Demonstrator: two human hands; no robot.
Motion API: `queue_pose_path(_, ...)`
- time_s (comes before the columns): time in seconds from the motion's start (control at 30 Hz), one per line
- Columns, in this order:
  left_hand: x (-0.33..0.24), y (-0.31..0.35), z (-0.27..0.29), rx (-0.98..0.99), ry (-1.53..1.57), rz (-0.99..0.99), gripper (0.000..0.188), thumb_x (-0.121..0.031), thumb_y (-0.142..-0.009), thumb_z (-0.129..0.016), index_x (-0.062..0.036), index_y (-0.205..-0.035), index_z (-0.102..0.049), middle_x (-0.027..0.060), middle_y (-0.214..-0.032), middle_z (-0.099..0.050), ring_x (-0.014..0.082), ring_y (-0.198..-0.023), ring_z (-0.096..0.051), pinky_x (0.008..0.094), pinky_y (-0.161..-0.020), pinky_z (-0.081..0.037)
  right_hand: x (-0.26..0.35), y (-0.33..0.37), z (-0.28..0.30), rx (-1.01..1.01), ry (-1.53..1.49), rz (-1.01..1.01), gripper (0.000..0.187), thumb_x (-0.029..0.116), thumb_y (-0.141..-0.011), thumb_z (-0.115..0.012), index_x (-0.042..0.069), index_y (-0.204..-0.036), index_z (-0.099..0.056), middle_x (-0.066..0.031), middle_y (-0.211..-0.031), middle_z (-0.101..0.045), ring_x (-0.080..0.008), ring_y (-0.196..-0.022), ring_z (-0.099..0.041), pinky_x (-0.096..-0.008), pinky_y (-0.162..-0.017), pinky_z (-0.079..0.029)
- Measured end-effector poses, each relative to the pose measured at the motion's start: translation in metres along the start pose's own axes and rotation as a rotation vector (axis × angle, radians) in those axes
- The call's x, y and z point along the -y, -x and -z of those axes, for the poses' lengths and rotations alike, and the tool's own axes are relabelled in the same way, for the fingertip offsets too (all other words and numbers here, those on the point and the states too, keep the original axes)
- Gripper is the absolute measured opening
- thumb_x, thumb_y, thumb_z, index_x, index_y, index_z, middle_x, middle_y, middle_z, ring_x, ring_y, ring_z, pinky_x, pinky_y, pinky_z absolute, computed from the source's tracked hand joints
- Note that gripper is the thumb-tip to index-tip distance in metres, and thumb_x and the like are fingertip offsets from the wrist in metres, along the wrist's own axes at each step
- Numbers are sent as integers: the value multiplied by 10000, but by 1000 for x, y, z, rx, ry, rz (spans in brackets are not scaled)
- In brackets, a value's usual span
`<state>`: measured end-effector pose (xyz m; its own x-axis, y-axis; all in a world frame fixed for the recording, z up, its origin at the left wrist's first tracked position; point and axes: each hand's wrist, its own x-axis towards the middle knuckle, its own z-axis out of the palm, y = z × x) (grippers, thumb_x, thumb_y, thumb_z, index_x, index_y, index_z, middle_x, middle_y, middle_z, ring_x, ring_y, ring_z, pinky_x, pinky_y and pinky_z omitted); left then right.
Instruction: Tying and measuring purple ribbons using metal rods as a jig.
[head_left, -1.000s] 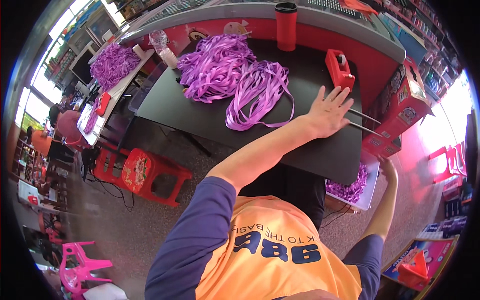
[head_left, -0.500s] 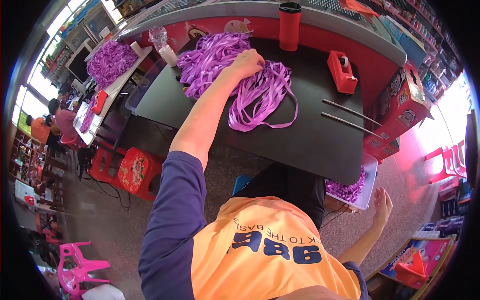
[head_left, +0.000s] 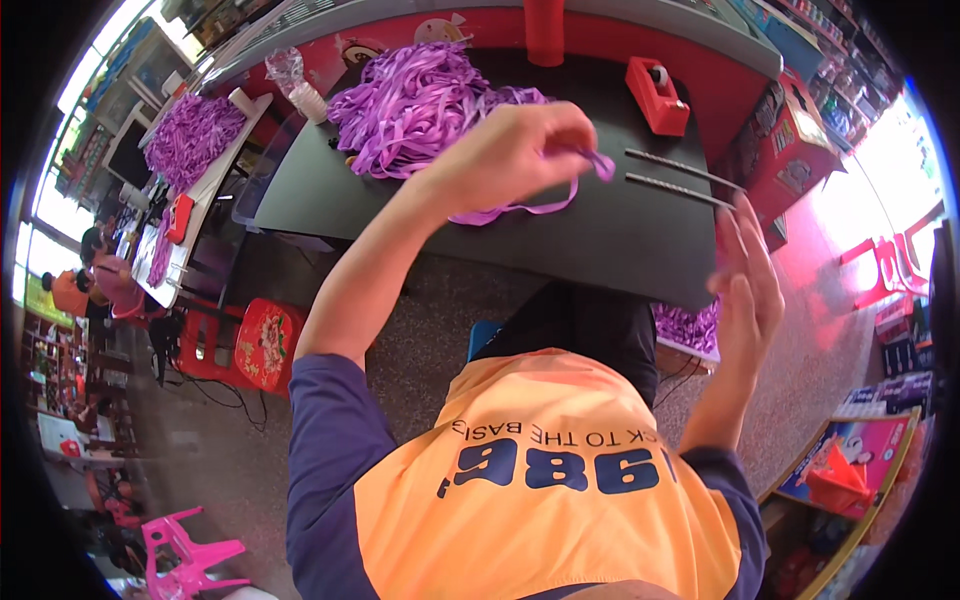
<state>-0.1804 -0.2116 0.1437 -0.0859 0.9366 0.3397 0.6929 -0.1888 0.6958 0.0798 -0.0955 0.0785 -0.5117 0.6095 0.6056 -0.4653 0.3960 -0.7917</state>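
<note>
My left hand (head_left: 515, 150) is raised over the black table (head_left: 640, 235), fingers pinched on the end of a purple ribbon (head_left: 602, 166). A loop of ribbon trails below it onto the tabletop. Behind and to the left of that hand lies a large tangled heap of purple ribbons (head_left: 410, 110), partly hidden by the hand and wrist. My right hand (head_left: 748, 275) is up at the table's right edge with its fingers stretched out and nothing in it. Close to its fingertips, two thin twisted metal rods (head_left: 680, 188) project past the right edge.
A red tape dispenser (head_left: 657, 97) and a red cup (head_left: 545, 35) stand at the back of the table. Below the right edge is a bin of purple ribbons (head_left: 685, 325). A red stool (head_left: 268, 345) is at lower left. People sit by another table far left.
My left hand has drawn a ribbon away from the heap, moving right and nearer to me. My right hand has risen from beside my body to the table's right edge.
</note>
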Motion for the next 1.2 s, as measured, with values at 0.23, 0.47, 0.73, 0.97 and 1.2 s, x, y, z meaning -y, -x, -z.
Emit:
queue_pose_path(0.23, -63, -26, -39, 180, 61, -78, 171, -62, -813, -640, 8, -965, -605, 62, -741, -653, 87, -704, -615, 248, -653, -485, 21, -40, 12, 238, -32, -438, 251, 116, -867, -601, -36, -1065, -623, -81, -931, -655, -119, -853, -615, -191, -639, -444)
queue_pose_path(0.47, -50, -116, -108, 464, 202, -214, 199, -115, -810, -654, 26, -946, -622, 74, -798, -658, 109, -734, -622, 256, -693, -493, 36, -35, 103, 40, 518, -472, 122, 38, -802, -645, -23, -907, -660, -16, -792, -644, -60, -707, -581, -183, -622, -442)
queue_pose_path(0.73, 23, -243, -175, 282, 381, -90, 282, -188, -821, -652, 6, -1027, -651, 71, -913, -673, 128, -843, -614, 258, -763, -482, -8, -25, 217, -298, 818, -662, 157, 114, -798, -659, 11, -918, -667, -5, -751, -636, -70, -679, -577, -192, -583, -422)
queue_pose_path(0.97, 63, -255, -207, 58, 590, 192, 210, -133, -845, -615, -12, -1014, -644, 42, -898, -657, 110, -809, -612, 243, -724, -476, -129, -52, 217, -544, 364, -609, 190, 70, -818, -645, -7, -992, -635, -81, -866, -674, -119, -744, -647, -177, -588, -450)
queue_pose_path(1.2, 94, -244, -217, -201, 473, 113, 173, -88, -839, -612, 20, -971, -641, 25, -808, -650, 76, -723, -599, 205, -671, -470, -197, -67, 183, -466, -310, -442, 135, -4, -815, -637, 14, -946, -610, -105, -857, -666, -135, -725, -642, -195, -560, -488)
